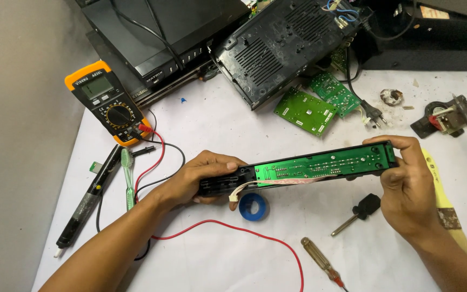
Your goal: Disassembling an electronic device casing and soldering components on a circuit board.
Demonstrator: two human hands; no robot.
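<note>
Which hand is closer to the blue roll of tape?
The left hand is closer: the blue tape roll lies just beside it, under the long panel. The right hand grips the panel's far end.

The long panel (298, 167) held between the hands is black along its frame, with a bright green circuit board covered in fine pale tracks and dots. A ribbon of white and reddish wires (282, 183) runs under it. Below lies a blue roll of tape (253, 206). The surface (228, 124) is white. The multimeter (107, 101) is black in an orange casing with a grey-green screen; its leads (233, 227) are red and black. The toothbrush (128, 176) is translucent green. Two loose boards (320, 103) are green with white markings. One screwdriver (320, 261) has an amber handle, another (359, 211) a black one.
</note>
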